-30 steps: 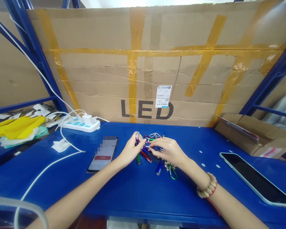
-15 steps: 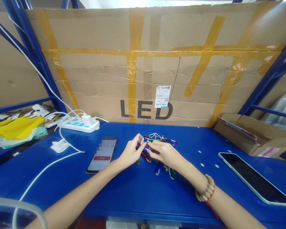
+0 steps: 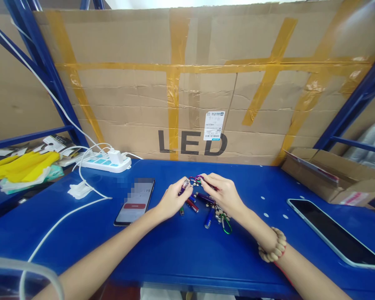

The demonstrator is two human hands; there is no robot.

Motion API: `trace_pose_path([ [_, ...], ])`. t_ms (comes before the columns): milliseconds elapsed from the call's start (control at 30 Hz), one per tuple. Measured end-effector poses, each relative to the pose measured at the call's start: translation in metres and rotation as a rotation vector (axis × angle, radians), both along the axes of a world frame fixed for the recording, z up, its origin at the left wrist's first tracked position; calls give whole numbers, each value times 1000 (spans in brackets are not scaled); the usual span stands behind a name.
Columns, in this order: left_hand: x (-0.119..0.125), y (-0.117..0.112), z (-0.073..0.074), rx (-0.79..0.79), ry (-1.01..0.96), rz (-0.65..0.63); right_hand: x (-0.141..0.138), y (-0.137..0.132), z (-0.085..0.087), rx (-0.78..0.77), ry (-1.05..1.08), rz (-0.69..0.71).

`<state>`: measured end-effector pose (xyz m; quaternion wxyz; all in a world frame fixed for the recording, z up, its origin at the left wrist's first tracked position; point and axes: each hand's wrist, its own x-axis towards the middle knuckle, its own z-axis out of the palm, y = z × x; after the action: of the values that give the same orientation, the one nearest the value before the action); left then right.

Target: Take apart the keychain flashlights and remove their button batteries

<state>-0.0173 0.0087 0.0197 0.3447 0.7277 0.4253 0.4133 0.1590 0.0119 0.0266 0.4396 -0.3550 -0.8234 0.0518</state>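
My left hand point(image 3: 171, 200) is closed around a small purple flashlight point(image 3: 185, 184), its silver end pointing up. To its right, my right hand point(image 3: 224, 192) pinches a magenta carabiner point(image 3: 194, 178); small silver pieces hang between the two hands. Under and around my fingers lies a cluster of similar small flashlights, among them a red flashlight point(image 3: 192, 205) and a blue flashlight point(image 3: 209, 218). A green carabiner point(image 3: 227, 226) rests below my right hand beside small round silver pieces point(image 3: 219, 214). My right fingers partly cover the pile.
A lit phone point(image 3: 136, 204) lies left of my hands, and a dark-screened phone point(image 3: 336, 233) lies right. A white power strip point(image 3: 104, 162) with cables sits back left. An open cardboard box point(image 3: 328, 175) stands at right. A large cardboard sheet point(image 3: 128, 104) closes off the back.
My right hand has shifted slightly up and right, away from the left hand, with the magenta carabiner now at its fingertips. More of the pile shows. My left hand keeps the purple flashlight.
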Motion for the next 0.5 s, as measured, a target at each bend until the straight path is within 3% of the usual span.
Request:
trace_pose_path([
  [100,2,1,-1,16,61,-95,-2,-2,-1,27,40,19],
  [333,3,2,-6,-51,38,-166,-9,-1,-8,136,-24,111],
  [500,1,3,-5,-90,-13,-160,1,4,-5,24,-98,122],
])
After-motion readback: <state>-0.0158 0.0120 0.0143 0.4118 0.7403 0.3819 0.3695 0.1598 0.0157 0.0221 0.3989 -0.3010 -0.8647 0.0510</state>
